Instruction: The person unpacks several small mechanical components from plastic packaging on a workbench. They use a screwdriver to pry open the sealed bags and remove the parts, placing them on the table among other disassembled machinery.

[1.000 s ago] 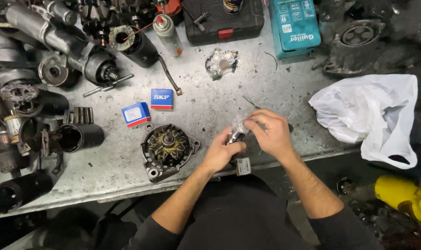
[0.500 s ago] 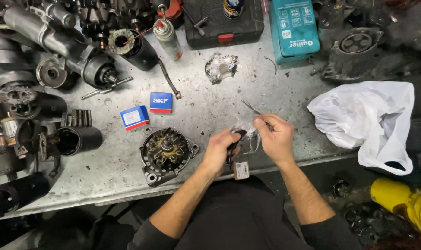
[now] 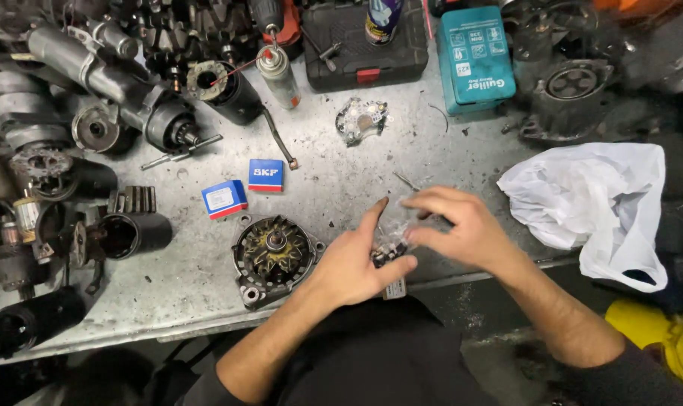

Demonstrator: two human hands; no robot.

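At the front edge of the scratched grey metal table [image 3: 371, 180], both hands pinch a small clear plastic bag with a dark little part inside [image 3: 390, 246], one on each side, likely so it can be pulled open. Left hand [image 3: 356, 263] grips it from below, pointer finger sticking up; right hand [image 3: 458, 225] curls over the top. Round black metal motor part [image 3: 274, 254] sits just left of the hands.

auto repair workshop: starter motors [image 3: 93, 68], alternator [image 3: 274, 256], metal bench [image 3: 341, 180].
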